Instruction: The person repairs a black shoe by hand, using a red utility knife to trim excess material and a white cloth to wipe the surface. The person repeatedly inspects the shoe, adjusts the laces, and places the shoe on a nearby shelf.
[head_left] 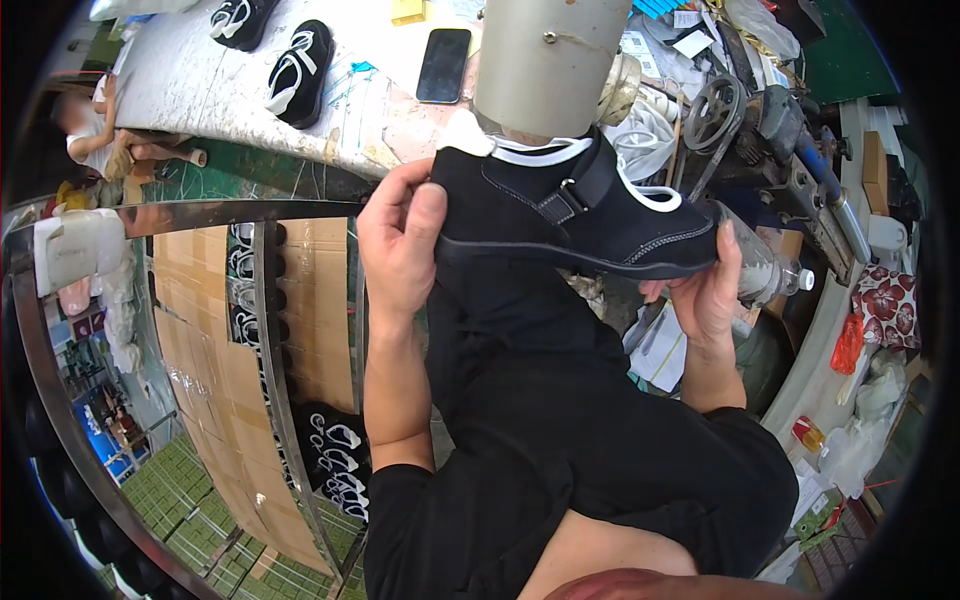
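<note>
Where the shoe [600, 222] faces nine o'clock, the half-curled left hand [398, 250] grips it. The right hand [706, 298] does likewise at four.

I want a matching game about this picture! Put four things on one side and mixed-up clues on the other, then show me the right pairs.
Things:
1. Left hand
2. Phone
3. Right hand
4. Bottle

Clues:
A. At the toe of the black shoe
B. See-through, with a white cap
C. At the heel of the black shoe
D. Lying on the table with a dark screen

Right pairs: 1-C, 2-D, 3-A, 4-B
</note>
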